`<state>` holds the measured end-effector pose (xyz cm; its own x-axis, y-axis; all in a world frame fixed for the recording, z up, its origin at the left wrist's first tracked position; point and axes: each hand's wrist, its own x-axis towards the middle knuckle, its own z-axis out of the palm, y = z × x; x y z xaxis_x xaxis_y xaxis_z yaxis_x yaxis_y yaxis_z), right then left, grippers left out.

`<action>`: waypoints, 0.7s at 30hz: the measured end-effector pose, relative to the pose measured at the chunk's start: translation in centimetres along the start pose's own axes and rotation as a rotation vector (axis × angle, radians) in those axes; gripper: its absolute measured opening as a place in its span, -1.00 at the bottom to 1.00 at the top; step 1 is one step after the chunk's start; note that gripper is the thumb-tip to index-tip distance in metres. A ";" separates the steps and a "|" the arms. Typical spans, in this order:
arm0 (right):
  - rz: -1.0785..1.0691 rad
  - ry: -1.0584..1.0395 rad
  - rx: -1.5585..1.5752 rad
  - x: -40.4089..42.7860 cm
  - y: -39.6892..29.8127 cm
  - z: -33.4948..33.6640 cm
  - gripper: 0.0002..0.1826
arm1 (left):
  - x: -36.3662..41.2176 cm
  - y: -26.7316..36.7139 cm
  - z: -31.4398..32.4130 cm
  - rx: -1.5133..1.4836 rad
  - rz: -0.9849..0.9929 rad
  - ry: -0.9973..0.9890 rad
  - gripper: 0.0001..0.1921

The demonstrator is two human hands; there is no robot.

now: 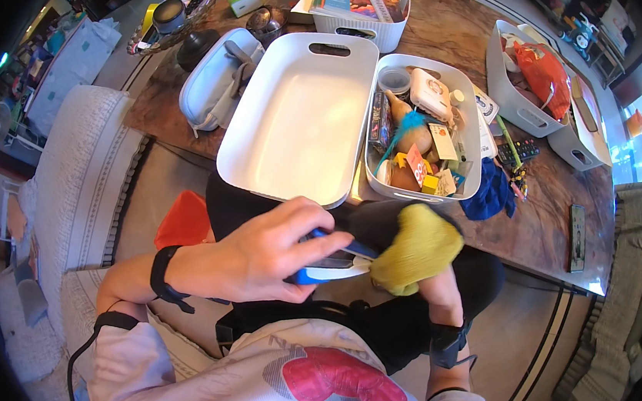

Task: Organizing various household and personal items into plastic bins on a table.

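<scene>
My left hand grips a small blue-and-white item above my lap. Fingers partly cover the item and it is blurred, so I cannot tell its exact kind. A yellow cloth is in my right hand, draped over the fingers and hiding most of them. The cloth meets the right end of the blue-and-white item. Just beyond my hands, a white plastic bin with nothing in it lies at the table's near edge. Beside it stands a second white bin full of small toys, cards and boxes.
On the marble-patterned table lie a blue cloth, a remote control and a smartphone. A light-blue zip case sits left. Farther back are a bin of books and a bin with a red bag.
</scene>
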<state>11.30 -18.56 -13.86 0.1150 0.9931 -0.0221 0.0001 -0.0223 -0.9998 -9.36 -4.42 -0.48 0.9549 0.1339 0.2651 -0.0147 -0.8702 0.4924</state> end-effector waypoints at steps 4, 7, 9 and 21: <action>-0.257 -0.150 -0.434 1.5 -5.3 3.6 -0.61 | -0.1 -0.2 0.1 0.014 0.067 -0.015 -0.49; -0.274 -0.183 -0.359 1.0 -3.9 4.0 -0.62 | -0.2 -0.3 -0.8 0.006 0.055 -0.021 -0.51; -0.311 -0.079 -0.353 0.2 -2.8 4.2 -0.63 | -0.1 -0.9 -1.8 -0.105 0.038 -0.022 -0.54; -0.118 0.539 0.677 -3.6 2.9 0.4 -0.69 | 8.1 -16.0 -8.5 -0.101 -0.460 -0.428 -0.47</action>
<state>10.53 -22.17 -16.71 0.6056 0.7912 -0.0855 -0.5292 0.3202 -0.7857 -3.92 14.60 0.82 0.9039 0.2638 -0.3366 0.4172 -0.7170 0.5584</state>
